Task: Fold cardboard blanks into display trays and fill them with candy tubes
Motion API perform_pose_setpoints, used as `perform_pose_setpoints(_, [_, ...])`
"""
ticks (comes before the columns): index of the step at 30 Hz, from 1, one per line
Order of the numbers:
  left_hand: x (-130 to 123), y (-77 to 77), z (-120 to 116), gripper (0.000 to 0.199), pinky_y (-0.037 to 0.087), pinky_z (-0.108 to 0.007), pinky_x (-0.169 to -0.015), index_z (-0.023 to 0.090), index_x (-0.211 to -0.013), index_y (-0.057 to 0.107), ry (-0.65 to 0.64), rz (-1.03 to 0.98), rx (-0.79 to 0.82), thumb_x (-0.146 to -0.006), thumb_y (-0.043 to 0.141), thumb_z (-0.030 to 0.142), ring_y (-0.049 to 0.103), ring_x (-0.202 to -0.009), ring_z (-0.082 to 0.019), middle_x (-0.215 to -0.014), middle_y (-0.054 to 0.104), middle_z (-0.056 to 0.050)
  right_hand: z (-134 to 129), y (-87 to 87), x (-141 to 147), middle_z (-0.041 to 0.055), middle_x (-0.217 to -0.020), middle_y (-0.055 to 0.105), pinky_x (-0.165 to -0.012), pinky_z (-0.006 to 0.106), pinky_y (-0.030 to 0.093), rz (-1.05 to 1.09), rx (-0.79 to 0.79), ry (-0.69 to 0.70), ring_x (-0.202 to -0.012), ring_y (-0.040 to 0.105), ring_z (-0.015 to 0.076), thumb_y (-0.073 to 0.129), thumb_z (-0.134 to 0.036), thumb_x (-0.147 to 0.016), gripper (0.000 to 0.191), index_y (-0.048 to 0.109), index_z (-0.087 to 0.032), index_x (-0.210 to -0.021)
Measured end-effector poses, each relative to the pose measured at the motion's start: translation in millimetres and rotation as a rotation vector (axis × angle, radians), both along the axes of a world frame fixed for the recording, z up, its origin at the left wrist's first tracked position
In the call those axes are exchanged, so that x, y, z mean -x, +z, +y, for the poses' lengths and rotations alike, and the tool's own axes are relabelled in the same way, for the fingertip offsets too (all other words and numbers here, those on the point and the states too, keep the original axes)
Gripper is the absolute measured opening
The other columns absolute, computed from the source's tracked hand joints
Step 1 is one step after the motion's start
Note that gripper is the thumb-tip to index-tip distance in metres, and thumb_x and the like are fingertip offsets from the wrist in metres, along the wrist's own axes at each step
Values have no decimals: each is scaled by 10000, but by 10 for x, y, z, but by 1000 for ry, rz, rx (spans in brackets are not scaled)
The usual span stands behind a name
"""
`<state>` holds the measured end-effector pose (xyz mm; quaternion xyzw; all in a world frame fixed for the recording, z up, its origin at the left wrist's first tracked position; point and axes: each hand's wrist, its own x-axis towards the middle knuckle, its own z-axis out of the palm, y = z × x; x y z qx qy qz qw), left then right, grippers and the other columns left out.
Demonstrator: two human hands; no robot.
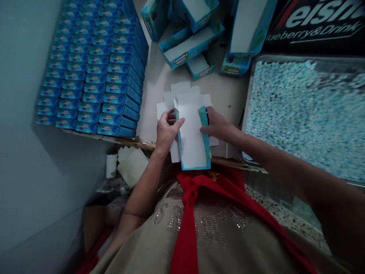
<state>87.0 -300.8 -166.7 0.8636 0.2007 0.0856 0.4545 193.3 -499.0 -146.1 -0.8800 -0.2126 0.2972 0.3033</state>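
A partly folded display box (191, 133), white inside with blue outer walls, lies near the table's front edge. Its near end and sides stand up, while its far flaps spread flat. My left hand (168, 129) grips the left wall, thumb inside and fingers outside. On the opposite wall, my right hand (215, 122) pinches the blue side between thumb and fingers. Beneath the box are flat white box blanks (212, 101), their flaps sticking out on both sides.
Stacked blue packets (94, 68) fill the table's left. Folded boxes (186, 47) labelled "Caramelo Macizo" lie at the back. To the right stands a metal tray (245, 114) of small light-blue candies (302, 118). A black printed panel (316, 26) is behind it.
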Motion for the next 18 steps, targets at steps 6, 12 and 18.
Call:
perform_pose_setpoints(6, [-240,-179,-127,475,576,-393,-1002,240,-1264,693,18,67,11,-808,669,106,715,-1041,-264,-1106,780,-61,-107,-84,284,158,-1274,704,-997,573,581,38,-55,-82,-1099,686,359,545,-201,-827,819,316,-173,-1613])
perform_pose_setpoints(12, [-189,-149,-266,325,550,-363,-1006,252,-1029,735,24,-59,-102,-867,555,35,709,-1060,-233,-1081,780,-48,-52,-108,485,164,-1415,645,-1019,546,557,-157,-33,-174,-1148,650,338,460,-172,-889,821,293,-232,-1691])
perform_pose_setpoints(18, [-176,-99,-204,103,555,-343,-959,247,-1057,722,-145,-132,67,-968,671,248,701,-1005,-213,-1090,770,-44,-108,-110,354,102,-1087,648,-907,394,525,-298,-152,-246,-939,612,240,465,-431,-1055,335,683,-213,-1186])
